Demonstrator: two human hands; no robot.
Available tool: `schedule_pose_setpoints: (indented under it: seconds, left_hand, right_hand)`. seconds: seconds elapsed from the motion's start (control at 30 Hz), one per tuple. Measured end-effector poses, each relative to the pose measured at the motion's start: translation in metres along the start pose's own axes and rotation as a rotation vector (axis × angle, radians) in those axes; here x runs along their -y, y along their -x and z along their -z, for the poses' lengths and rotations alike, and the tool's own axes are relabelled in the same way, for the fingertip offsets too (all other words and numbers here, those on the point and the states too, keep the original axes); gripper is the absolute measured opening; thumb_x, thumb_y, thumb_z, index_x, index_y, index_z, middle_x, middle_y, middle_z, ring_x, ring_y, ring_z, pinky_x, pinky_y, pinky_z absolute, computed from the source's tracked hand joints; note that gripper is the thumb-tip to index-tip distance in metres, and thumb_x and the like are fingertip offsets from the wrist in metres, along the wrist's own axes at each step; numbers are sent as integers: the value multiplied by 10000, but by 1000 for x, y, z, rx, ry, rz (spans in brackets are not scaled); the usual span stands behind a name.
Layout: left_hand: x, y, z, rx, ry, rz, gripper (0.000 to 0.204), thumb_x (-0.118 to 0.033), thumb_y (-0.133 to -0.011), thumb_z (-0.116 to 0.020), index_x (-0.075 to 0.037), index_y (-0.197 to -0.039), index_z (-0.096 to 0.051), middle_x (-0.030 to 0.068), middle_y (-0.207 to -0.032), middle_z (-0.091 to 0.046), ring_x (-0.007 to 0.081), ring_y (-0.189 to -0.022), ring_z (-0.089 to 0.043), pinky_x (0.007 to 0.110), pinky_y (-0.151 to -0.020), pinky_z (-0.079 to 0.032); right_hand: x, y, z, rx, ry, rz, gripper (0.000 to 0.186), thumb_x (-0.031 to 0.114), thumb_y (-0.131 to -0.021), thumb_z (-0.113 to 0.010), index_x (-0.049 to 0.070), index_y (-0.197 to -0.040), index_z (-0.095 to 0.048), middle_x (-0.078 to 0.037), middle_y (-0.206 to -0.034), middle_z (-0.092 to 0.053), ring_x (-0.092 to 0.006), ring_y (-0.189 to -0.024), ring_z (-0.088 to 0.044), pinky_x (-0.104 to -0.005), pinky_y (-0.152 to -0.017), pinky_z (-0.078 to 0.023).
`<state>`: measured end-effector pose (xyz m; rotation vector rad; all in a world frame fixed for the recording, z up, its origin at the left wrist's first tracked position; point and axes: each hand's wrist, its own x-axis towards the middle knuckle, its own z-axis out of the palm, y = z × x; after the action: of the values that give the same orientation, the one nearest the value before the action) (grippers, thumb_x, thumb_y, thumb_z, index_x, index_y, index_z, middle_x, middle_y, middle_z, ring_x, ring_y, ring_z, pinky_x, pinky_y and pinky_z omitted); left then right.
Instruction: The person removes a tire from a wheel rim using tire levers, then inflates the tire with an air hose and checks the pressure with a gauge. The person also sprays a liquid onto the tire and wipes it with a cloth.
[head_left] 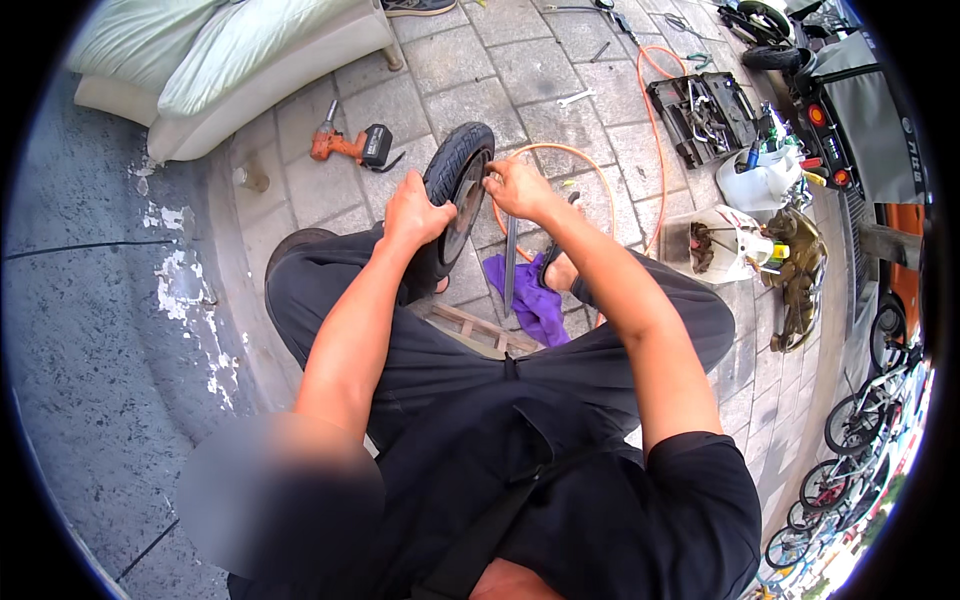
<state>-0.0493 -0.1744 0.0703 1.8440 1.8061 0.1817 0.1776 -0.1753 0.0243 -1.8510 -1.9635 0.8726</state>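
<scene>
A small wheel with a black treaded tyre (449,158) and a dark rim (464,212) stands upright between my legs. My left hand (419,208) grips its left side, fingers and thumb closed round it. My right hand (512,186) is pinched at the right side of the rim; what is between the fingertips, if anything, is too small to make out. Below that hand a long dark flat bar (511,270) lies by a crumpled purple cloth (535,310). An orange hose (560,147) loops behind it.
A cordless orange tool (338,148) lies left, near a pale couch (270,60). At right are a spanner (575,97), open toolbox (690,135), containers (752,180), a bucket (700,240), parked bicycles (850,420) and vehicles (860,130). A wooden piece (475,327) lies beneath my legs.
</scene>
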Motion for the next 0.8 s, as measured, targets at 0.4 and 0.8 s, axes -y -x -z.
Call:
schedule_pose_setpoints:
  seconds: [0.4,0.8]
  left_hand:
    - [-9,-15,28,262,-45,203,820,-519,-658,-814,176,-1085,-720,348,-1117,-741,412,-1094,-748,451,-938,-587]
    - [24,7,10,19,134,267,457,-273,-699,-849,72,-978,-739,194,-907,-777,266,-809,-762,394,-758,-591]
  right_hand:
    - [36,25,-57,247,-1032,-486,309,211,-974,-671,19,-1205,-744,-89,-930,-768,-172,-729,-722,-321,-595,-584]
    - [22,33,-41,-121,-204,111,459,192,-934,-619,157,-1387,-681,-153,-1272,-689,-391,-1151,-692,-494,-984,-558]
